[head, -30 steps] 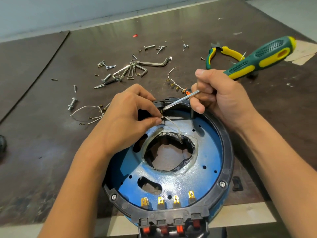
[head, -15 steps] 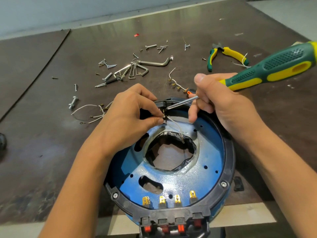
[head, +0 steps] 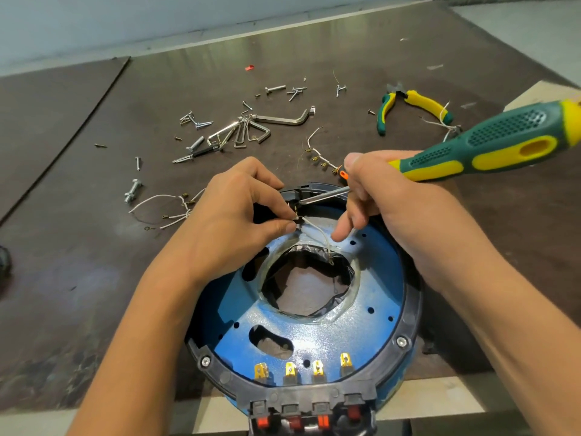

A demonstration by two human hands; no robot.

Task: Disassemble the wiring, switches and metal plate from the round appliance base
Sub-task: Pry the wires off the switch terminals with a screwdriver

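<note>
loose wires [head: 163, 212] are seen left of the base [head: 412, 305] | hex keys [head: 248, 132] are laid beyond it | a white wire [head: 319, 232] is pinched by the left hand [head: 239, 221] at the base's far rim | the base is laid flat beneath both hands | a screwdriver [head: 490, 146] is gripped by the right hand [head: 393, 196], tip set at that far rim | pliers [head: 412, 107] are left beyond the base, to the right

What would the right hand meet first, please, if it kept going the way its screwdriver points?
Probably the black block on the base's far rim: the right hand's screwdriver tip seems to touch it. Just beyond is the left hand, pinching a wire, though depth is unclear.
</note>
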